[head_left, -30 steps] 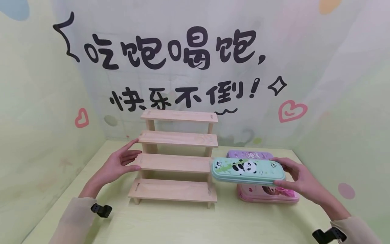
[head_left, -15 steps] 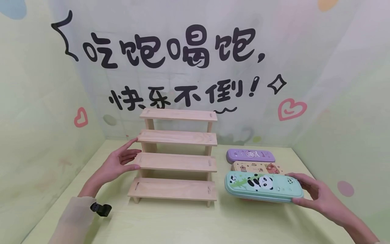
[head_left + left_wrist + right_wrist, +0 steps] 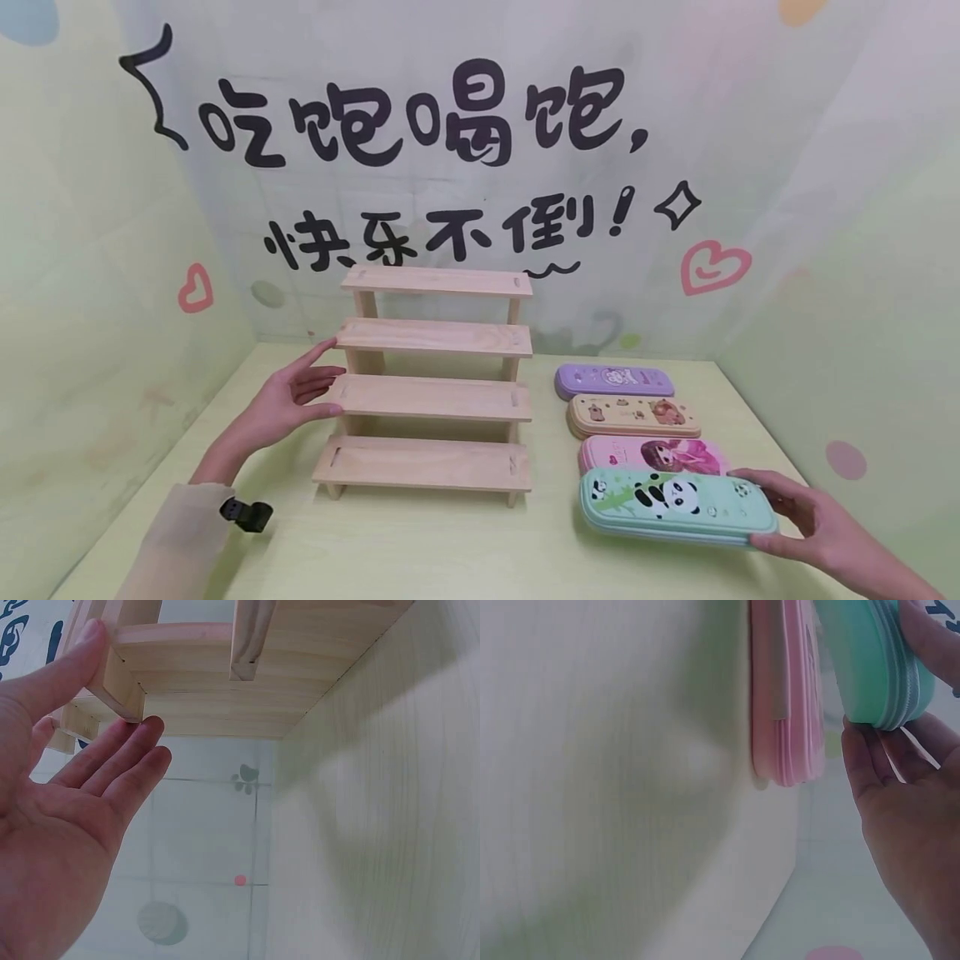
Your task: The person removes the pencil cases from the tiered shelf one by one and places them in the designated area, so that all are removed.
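At the right end, my right hand grips a mint-green pencil case with a panda print, thumb on the near side and fingers on the far side. In the right wrist view the green case is held off the table, apart from a pink pencil case. A four-tier wooden rack stands mid-table with bare shelves. My left hand touches the left ends of its middle shelves with thumb and index finger. Up close, the left hand's other fingers extend fairly straight beside the rack.
Behind the green case, in a column right of the rack, lie the pink pencil case, a tan one and a purple one. A printed cloth wall stands behind the light table.
My right hand has brought the green pencil case rightward and toward me, from beside the rack to in front of the pink case, uncovering the tan and pink cases. The left hand stays put.
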